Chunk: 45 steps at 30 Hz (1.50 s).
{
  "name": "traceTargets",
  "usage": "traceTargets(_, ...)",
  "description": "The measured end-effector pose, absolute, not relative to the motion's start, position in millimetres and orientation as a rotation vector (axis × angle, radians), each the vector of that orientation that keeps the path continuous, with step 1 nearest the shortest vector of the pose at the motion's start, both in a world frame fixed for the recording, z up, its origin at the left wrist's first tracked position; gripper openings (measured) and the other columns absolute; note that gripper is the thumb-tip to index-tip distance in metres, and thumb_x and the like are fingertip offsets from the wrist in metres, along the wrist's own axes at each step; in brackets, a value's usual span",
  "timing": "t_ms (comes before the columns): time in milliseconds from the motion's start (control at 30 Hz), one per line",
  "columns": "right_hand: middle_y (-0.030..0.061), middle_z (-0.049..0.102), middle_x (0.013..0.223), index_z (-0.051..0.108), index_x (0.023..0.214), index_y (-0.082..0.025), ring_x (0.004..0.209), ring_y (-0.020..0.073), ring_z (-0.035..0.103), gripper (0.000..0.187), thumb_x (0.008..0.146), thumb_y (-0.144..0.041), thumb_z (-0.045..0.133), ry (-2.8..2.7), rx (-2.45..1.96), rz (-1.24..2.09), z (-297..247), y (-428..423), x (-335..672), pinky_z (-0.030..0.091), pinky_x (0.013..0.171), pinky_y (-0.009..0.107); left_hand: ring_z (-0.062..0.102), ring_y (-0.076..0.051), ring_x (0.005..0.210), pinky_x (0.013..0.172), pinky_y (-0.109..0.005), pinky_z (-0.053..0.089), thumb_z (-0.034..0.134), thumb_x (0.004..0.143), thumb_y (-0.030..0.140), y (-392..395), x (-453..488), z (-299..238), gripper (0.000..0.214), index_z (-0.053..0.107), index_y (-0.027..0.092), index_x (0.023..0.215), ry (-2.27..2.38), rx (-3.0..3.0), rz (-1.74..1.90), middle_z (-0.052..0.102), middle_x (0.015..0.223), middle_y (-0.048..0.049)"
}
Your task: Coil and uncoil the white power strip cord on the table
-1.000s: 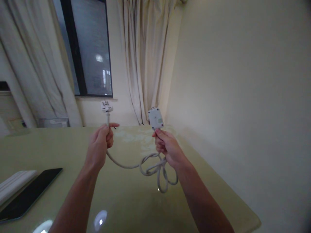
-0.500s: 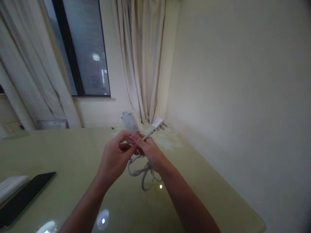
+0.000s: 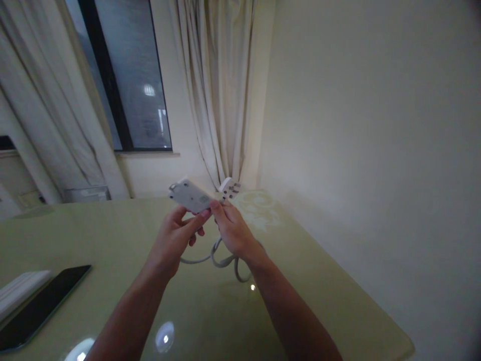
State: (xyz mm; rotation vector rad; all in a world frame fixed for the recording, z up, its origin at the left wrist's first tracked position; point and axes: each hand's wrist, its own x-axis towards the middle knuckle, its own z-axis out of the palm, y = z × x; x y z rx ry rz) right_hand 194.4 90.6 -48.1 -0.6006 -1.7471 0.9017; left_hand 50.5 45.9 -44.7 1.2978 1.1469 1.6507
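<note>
My left hand (image 3: 173, 236) is closed on the lower edge of a white power strip (image 3: 191, 195), thumb on top and fingers beneath. The strip is held tilted above the table, with its flat, screw-dotted face turned toward me. My right hand (image 3: 237, 231) is closed at the strip's right end, its thumb against that end. Just beyond the right fingers a white plug (image 3: 229, 188) sticks up, prongs pointing right; the grip on its cord is partly hidden. The grey-white power cord (image 3: 221, 261) hangs in loose loops under both hands.
The glossy, pale green table (image 3: 210, 321) reflects ceiling lights. A black flat tablet-like object (image 3: 45, 306) and a white box-like item (image 3: 22, 291) lie at the left. A wall (image 3: 356, 175) runs along the right edge; curtains (image 3: 225, 100) and a window (image 3: 131, 75) stand behind.
The power strip has swung leftward and flatter, showing more of its screwed face. My left hand has shifted its hold onto its edge. The plug has moved slightly left and turned.
</note>
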Motion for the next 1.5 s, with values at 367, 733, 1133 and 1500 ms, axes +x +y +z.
traceTargets(367,0.0052,0.072,0.073,0.071,0.069,-0.018,0.073,0.0185,0.067,0.065,0.102,-0.070,0.050,-1.586,-0.835,0.833,-55,106,194,0.048,0.074,0.031,0.067,-0.014,0.058,0.050,-0.025,0.054,0.081,0.085,0.036,39,55,-48,0.028,0.066,0.020,0.102,1.346,1.517,2.041,0.075,0.094,-0.0031)
traceTargets(733,0.0060,0.083,0.091,0.067,0.118,-0.022,0.081,0.0220,0.080,0.040,0.101,-0.058,0.064,-1.528,-0.883,0.518,-47,82,189,0.056,0.072,0.029,0.057,-0.011,0.037,0.034,-0.023,0.046,0.075,0.093,0.041,31,48,-42,0.026,0.059,0.020,0.096,1.202,1.471,2.113,0.068,0.071,0.0022)
traceTargets(1133,0.0110,0.080,0.110,0.048,0.158,-0.012,0.095,0.0263,0.074,0.070,0.094,-0.036,0.064,-2.080,-0.825,0.348,-41,65,191,0.053,0.085,0.036,0.057,-0.010,0.036,0.028,-0.021,0.038,0.075,0.092,0.033,18,52,-33,0.021,0.058,0.020,0.092,1.130,1.508,2.153,0.072,0.073,0.0007)
traceTargets(1500,0.0064,0.080,0.090,0.073,0.116,-0.021,0.079,0.0220,0.074,0.022,0.103,-0.032,0.059,-2.150,-1.132,0.072,-38,71,197,0.039,0.067,0.029,0.066,-0.013,0.047,0.040,-0.022,0.051,0.074,0.094,0.042,26,54,-40,0.027,0.060,0.020,0.102,1.239,1.696,1.811,0.069,0.076,0.0019)
